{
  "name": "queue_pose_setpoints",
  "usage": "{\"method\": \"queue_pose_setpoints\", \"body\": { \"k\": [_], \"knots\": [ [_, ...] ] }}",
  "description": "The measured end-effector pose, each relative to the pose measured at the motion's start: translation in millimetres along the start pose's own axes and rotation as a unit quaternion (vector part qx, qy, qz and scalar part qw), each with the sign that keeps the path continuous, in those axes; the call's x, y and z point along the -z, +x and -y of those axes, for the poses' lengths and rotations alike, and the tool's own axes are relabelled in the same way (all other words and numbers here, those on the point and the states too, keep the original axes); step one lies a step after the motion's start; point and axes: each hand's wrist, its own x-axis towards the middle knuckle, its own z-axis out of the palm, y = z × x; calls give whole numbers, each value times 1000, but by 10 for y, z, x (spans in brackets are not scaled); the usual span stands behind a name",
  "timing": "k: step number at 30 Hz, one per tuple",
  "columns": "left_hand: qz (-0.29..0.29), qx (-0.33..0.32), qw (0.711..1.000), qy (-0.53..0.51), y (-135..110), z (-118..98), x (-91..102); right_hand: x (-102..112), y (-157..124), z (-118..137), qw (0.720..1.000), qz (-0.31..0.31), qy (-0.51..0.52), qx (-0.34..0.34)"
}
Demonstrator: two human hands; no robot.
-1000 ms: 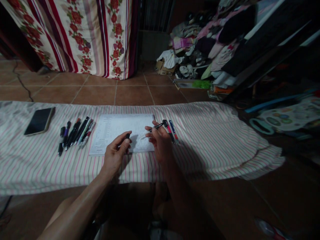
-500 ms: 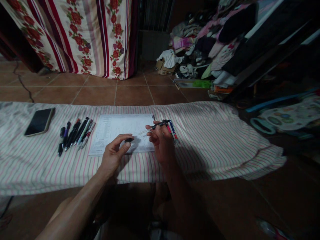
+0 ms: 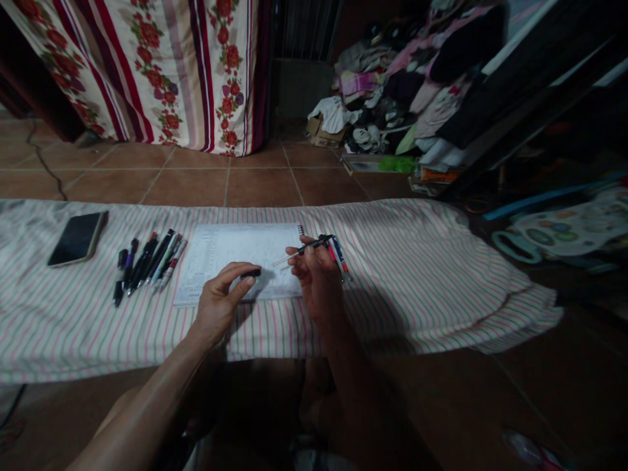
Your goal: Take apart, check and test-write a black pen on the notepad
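My left hand (image 3: 220, 301) pinches a short black pen piece (image 3: 252, 273), perhaps a cap or grip, between thumb and fingertips over the notebook. A little to the right, my right hand (image 3: 321, 284) is closed around a disassembled pen (image 3: 312, 246) with a black body. A thin, pale, clear-looking tube, like a refill, sticks out from those fingers toward the left. The two hands are apart. Beneath them lies an open spiral notebook (image 3: 235, 242) with a pale printed page. Several colored pens (image 3: 342, 260) lie just beyond my right hand, partly hidden by it.
A row of several pens (image 3: 156, 261) lies left of the notebook, with a phone (image 3: 77, 240) farther left. A striped cloth (image 3: 422, 275) covers the low surface. Behind are a floral curtain (image 3: 171, 78), a heap of clothes (image 3: 392, 91) and, at right, a patterned plastic item (image 3: 564, 229).
My left hand has shifted very slightly left with the black piece. The right-hand fingers have moved a little around the pen; everything else looks the same.
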Motion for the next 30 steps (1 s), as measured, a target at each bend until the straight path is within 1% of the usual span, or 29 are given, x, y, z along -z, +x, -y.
{"method": "queue_pose_setpoints", "body": {
  "k": [6, 10, 12, 15, 19, 30],
  "knots": [
    [-35, 58, 998, -7, 3, 55, -22, 16, 5, -30, 1000, 11, -21, -8],
    [-28, 99, 994, -35, 5, 18, -65, 11, 1, -61, 999, 13, -32, -20],
    [-24, 109, 993, -35, 7, -2, -89, 8, 0, -71, 999, 16, -34, -28],
    [-19, 106, 994, -14, 8, -6, -109, 10, 4, -74, 999, 10, -36, -27],
    [-26, 97, 995, 11, 7, 33, -107, 20, 6, -66, 999, -2, -44, -11],
    [-18, 86, 996, 32, 13, 113, -123, -8, 3, -80, 994, 8, -110, 10]
  ]
}}
